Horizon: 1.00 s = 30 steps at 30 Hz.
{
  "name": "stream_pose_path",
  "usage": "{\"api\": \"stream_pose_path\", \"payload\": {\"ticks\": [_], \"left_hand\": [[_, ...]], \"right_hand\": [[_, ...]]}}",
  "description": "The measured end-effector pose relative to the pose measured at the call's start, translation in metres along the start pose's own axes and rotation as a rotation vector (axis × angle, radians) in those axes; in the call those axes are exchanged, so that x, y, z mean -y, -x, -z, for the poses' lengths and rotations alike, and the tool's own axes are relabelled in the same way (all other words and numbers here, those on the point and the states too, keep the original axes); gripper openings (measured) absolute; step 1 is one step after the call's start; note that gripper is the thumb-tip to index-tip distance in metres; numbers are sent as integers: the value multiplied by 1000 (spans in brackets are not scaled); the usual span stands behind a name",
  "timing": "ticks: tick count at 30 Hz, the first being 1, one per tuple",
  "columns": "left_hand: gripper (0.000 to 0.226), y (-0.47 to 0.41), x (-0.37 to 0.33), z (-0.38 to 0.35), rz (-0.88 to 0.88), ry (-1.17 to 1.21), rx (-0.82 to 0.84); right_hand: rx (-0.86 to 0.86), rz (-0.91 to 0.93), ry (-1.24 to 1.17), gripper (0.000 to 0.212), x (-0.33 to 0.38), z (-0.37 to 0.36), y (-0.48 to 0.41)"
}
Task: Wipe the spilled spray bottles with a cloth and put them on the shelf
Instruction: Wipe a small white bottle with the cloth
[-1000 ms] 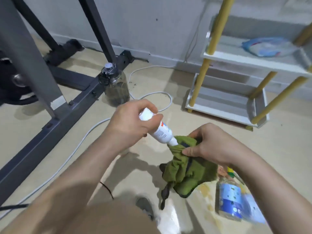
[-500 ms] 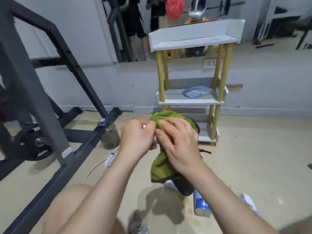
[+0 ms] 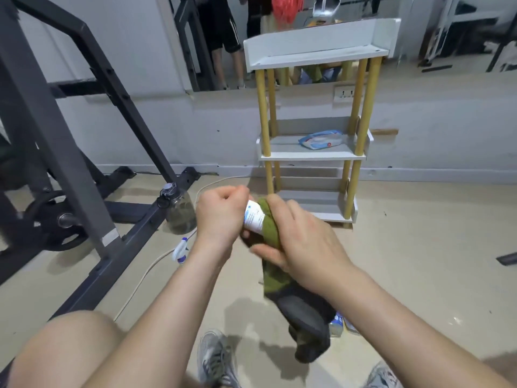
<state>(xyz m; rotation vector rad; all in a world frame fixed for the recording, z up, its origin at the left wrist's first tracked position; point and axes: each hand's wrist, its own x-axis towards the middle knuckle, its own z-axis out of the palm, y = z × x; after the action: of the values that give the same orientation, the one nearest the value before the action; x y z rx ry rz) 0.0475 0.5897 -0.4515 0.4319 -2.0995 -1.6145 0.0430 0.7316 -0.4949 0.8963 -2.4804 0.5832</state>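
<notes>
My left hand (image 3: 219, 219) grips one end of a small white spray bottle (image 3: 254, 217) with a blue label. Around the bottle's other end my right hand (image 3: 300, 242) wraps a green cloth (image 3: 272, 233), whose dark tail hangs down toward the floor. A second spray bottle (image 3: 180, 250) with a white and blue head lies on the floor left of my arm. Another blue-labelled bottle (image 3: 337, 324) lies on the floor, mostly hidden behind the hanging cloth. The white shelf (image 3: 313, 156) with yellow posts stands straight ahead against the wall.
A pack of wipes (image 3: 321, 140) lies on the middle shelf. A dark gym rack (image 3: 92, 169) fills the left side, with a clear water jug (image 3: 179, 211) and a white cable (image 3: 145, 275) beside it. My knee and shoes show at the bottom.
The view lifted from the floor to the shelf. My right hand slid the cloth along the bottle and now exposes its labelled end; half a second ago the cloth covered it.
</notes>
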Motion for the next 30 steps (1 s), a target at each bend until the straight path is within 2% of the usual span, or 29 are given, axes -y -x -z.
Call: {"api": "stream_pose_path", "payload": {"ticks": [2, 4, 6, 8, 9, 10, 11, 13, 14, 15, 16, 17, 18, 21, 22, 23, 24, 25, 27, 28, 30], "left_hand": [[28, -4, 6, -4, 168, 27, 58], [28, 1, 12, -6, 121, 6, 56], [32, 10, 16, -4, -153, -7, 49], [30, 14, 17, 2, -539, -99, 121], [25, 14, 17, 5, -696, -182, 178], [20, 9, 18, 8, -741, -240, 214], [19, 3, 18, 11, -648, -263, 223], [34, -9, 14, 17, -233, -249, 243], [44, -13, 11, 21, 4, -249, 319], [50, -14, 9, 24, 185, -261, 421], [49, -12, 8, 25, 274, -271, 496], [46, -9, 10, 26, 255, -284, 528], [46, -7, 13, 26, 145, -304, 511], [35, 6, 31, 23, -424, -339, 337], [30, 11, 36, 23, -599, -326, 320], [27, 14, 41, 23, -741, -336, 315], [27, 17, 48, 23, -818, -362, 314], [29, 19, 54, 24, -807, -394, 311], [38, 24, 62, 24, -595, -458, 312], [42, 27, 66, 22, -503, -525, 328], [45, 40, 79, 11, -457, -608, 360]], "right_hand": [[-69, -54, 175, 65, 5, -7, 0], [40, -126, 80, 50, 6, 8, -11], [354, -234, -332, 37, -10, 20, -25], [683, -341, -859, 42, -27, 34, -36], [733, -362, -971, 50, -30, 36, -38], [691, -348, -925, 53, -30, 36, -40], [595, -316, -734, 51, -27, 33, -41], [367, -189, -176, 50, -17, 25, -35], [279, -80, 68, 53, -10, 22, -30], [222, 3, 180, 57, -6, 18, -26], [189, 31, 173, 62, -7, 11, -23], [231, -2, 95, 67, -9, 8, -22], [307, -62, -70, 71, -15, 6, -23], [596, -245, -783, 67, -42, 0, -28], [620, -318, -928, 76, -49, -4, -27], [577, -417, -1005, 85, -52, -7, -26], [480, -532, -1034, 84, -51, -10, -24], [351, -648, -1059, 70, -47, -14, -22], [25, -843, -1116, 47, -34, -30, -15], [-147, -947, -1176, 43, -27, -39, -13], [-409, -1156, -1355, 40, -16, -50, -13]]}}
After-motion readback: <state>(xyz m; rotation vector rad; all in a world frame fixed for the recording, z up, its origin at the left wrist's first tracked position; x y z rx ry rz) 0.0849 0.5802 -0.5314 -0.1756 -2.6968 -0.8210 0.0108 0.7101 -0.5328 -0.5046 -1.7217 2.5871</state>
